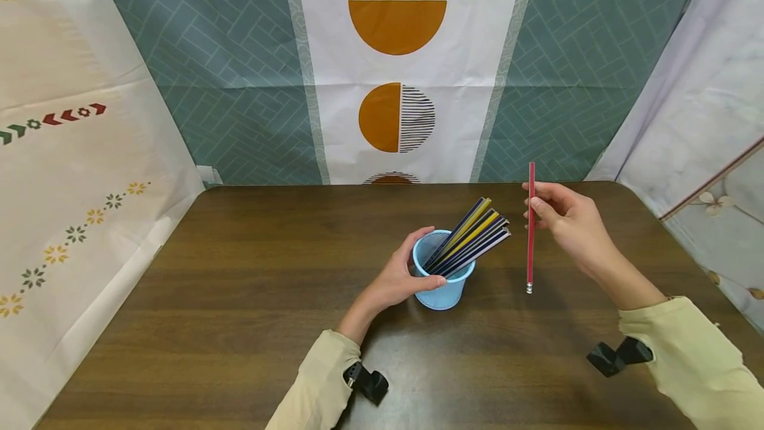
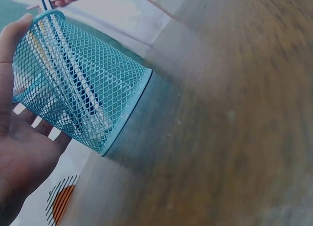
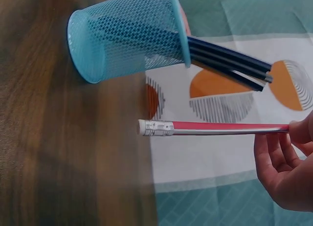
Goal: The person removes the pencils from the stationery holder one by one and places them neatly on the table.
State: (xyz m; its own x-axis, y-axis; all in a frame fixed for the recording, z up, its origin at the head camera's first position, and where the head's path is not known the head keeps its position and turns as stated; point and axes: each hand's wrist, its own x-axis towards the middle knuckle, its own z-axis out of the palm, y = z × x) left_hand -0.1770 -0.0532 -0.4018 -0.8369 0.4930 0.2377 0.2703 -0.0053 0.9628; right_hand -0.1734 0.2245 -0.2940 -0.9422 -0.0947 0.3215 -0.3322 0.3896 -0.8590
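A light-blue mesh pencil cup [image 1: 443,296] stands on the table, and my left hand [image 1: 396,275] grips its rim and side, thumb at the front. Several dark-blue and yellow pencils [image 1: 468,237] lean to the right inside it. To the right of the cup, my right hand [image 1: 570,221] pinches a red pencil [image 1: 530,237] near its upper part. That pencil hangs upright, its white eraser and silver ferrule [image 3: 155,127] at the lower end, apart from the cup. Through the mesh [image 2: 83,79] in the left wrist view, the pencils' lower parts show.
The brown wooden table [image 1: 239,310] spreads under both hands. Behind it hangs a green and white patterned cloth [image 1: 251,71]. Pale cloths [image 1: 89,178] line the left and right sides. Each sleeve carries a black wrist camera [image 1: 621,354].
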